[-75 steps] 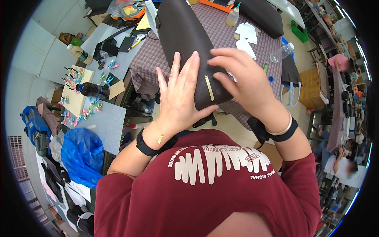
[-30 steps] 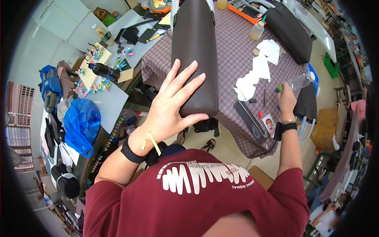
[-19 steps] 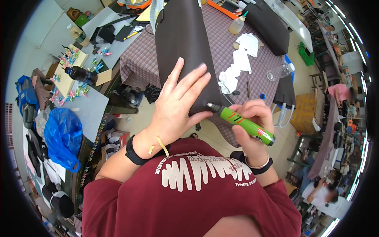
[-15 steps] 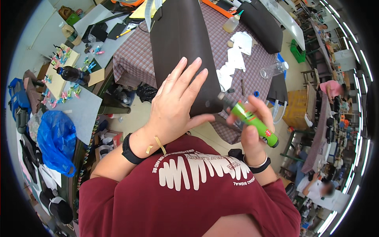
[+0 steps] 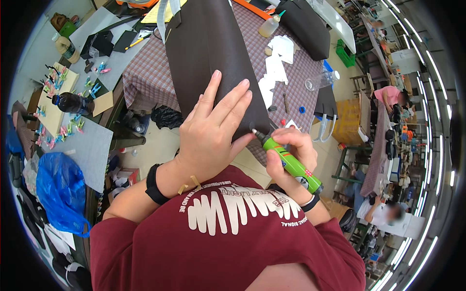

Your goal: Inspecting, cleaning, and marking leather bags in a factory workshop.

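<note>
A dark brown bag (image 5: 208, 39) with pale grey straps (image 5: 163, 22) lies lengthwise before me. My left hand (image 5: 211, 126) rests on its near part, fingers spread and flat, thumb along the near edge. Thin yellow tape strips (image 5: 195, 181) stick to that wrist. My right hand (image 5: 298, 145) grips a green marker (image 5: 296, 167), whose pale tip is at the bag's near right corner, beside a small pale spot; whether the tip touches, I cannot tell.
The checked-cloth table (image 5: 141, 82) bears white scraps (image 5: 274, 68), a glue bottle (image 5: 268, 26), a clear bottle (image 5: 320, 81) and another bag (image 5: 303, 34). Left: clothespins (image 5: 51, 80), a dark bottle (image 5: 73, 103), a blue plastic bag (image 5: 60, 189). Co-workers (image 5: 386, 97) are at right.
The tape strip on the bag's corner has come off and yellow strips are now on my left wrist. My right hand took up the green marker and brought it to that corner.
</note>
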Demonstrator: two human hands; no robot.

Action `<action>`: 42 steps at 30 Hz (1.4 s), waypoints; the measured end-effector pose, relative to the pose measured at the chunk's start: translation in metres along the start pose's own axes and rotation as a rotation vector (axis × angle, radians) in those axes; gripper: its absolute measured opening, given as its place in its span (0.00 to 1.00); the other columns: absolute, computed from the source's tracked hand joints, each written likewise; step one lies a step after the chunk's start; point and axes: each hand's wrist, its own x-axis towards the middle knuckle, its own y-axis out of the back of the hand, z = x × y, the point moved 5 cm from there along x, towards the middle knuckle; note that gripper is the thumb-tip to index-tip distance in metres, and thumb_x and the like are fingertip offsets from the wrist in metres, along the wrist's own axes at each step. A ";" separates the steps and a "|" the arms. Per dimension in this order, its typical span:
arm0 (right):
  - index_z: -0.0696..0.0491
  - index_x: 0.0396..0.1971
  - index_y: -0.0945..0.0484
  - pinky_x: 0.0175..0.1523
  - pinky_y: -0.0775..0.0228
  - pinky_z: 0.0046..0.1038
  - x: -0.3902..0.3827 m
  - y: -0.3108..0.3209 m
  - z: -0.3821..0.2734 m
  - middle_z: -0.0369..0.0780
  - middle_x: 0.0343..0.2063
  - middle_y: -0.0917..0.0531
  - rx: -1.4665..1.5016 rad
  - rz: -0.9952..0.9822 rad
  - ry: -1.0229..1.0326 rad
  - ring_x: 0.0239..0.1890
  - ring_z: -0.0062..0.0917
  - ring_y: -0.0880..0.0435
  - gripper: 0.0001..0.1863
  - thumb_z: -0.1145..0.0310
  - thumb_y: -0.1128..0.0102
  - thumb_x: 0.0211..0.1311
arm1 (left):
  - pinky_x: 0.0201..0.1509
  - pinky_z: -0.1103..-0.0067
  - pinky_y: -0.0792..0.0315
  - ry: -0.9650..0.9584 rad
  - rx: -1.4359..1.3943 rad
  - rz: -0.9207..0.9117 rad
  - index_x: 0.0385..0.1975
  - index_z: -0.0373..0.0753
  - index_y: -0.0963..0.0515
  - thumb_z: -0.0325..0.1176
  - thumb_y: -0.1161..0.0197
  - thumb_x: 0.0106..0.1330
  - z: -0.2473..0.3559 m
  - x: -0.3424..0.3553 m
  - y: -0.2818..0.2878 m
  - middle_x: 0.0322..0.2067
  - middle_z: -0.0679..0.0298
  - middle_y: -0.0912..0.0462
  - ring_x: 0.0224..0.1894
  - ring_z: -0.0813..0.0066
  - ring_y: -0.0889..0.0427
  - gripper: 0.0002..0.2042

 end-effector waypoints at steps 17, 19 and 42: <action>0.56 0.30 0.27 0.26 0.30 0.22 0.003 0.000 0.004 0.41 0.21 0.22 -0.021 0.044 -0.013 0.21 0.27 0.21 0.14 0.74 0.35 0.40 | 0.51 0.70 0.29 -0.031 -0.012 -0.030 0.53 0.37 0.31 0.32 0.29 0.38 0.002 0.003 -0.004 0.56 0.61 0.30 0.60 0.46 0.37 0.35; 0.56 0.29 0.27 0.26 0.30 0.22 0.005 0.003 0.003 0.41 0.21 0.22 -0.038 0.054 -0.021 0.21 0.27 0.21 0.14 0.74 0.35 0.40 | 0.53 0.69 0.30 -0.023 -0.007 -0.047 0.53 0.37 0.31 0.32 0.29 0.38 0.003 0.003 -0.004 0.56 0.60 0.30 0.60 0.46 0.37 0.35; 0.56 0.30 0.26 0.28 0.29 0.25 -0.001 0.001 -0.001 0.40 0.21 0.23 -0.008 0.019 0.049 0.22 0.29 0.21 0.15 0.77 0.35 0.36 | 0.53 0.69 0.30 -0.020 0.034 -0.046 0.53 0.37 0.30 0.33 0.30 0.40 0.004 0.002 -0.004 0.55 0.61 0.30 0.60 0.46 0.36 0.33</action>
